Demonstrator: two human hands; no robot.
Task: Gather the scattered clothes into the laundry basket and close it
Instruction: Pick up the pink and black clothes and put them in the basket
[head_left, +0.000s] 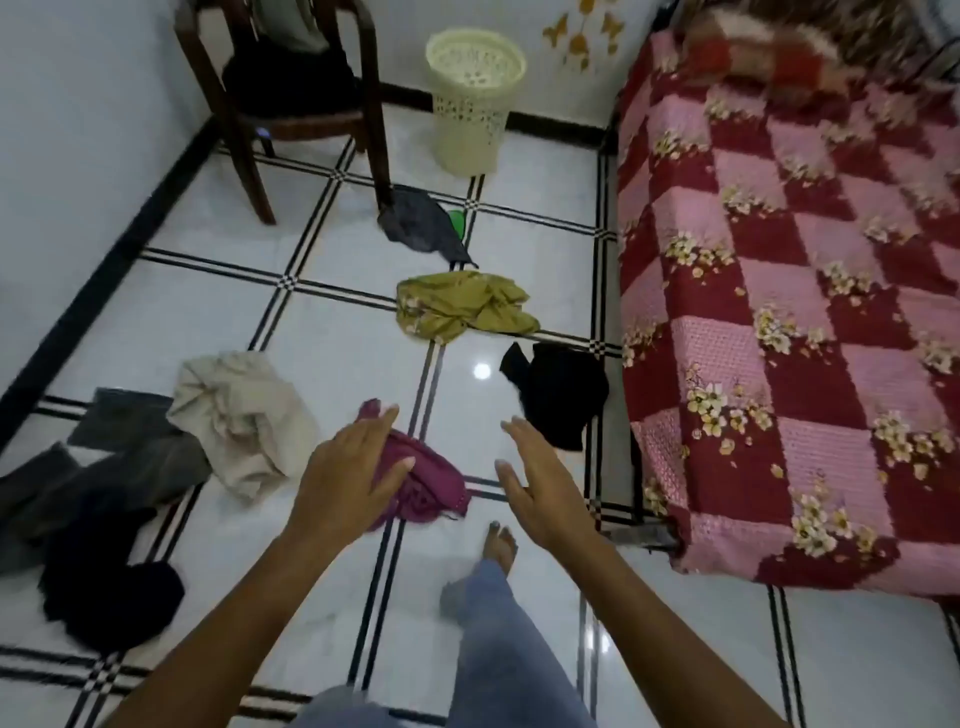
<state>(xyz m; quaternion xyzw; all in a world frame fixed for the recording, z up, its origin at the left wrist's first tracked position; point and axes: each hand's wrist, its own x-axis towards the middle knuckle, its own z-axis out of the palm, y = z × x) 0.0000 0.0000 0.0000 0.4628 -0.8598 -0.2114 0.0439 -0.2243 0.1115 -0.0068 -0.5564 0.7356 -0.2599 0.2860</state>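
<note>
A cream laundry basket (472, 104) stands uncovered by the far wall. Clothes lie scattered on the tiled floor: a dark grey piece (423, 226), an olive floral one (462, 306), a black one (563, 395), a beige one (244, 421), a magenta one (431, 483), grey trousers (124, 462) and another black garment (111, 597). My left hand (353, 478) hovers open over the magenta cloth, partly hiding it. My right hand (540, 483) is open too, beside the black garment, holding nothing.
A dark wooden chair (291, 109) with dark clothing on its seat stands at the back left. A bed with a red and pink checked cover (789, 312) fills the right side. My bare foot (501, 543) and jeans leg are below the hands.
</note>
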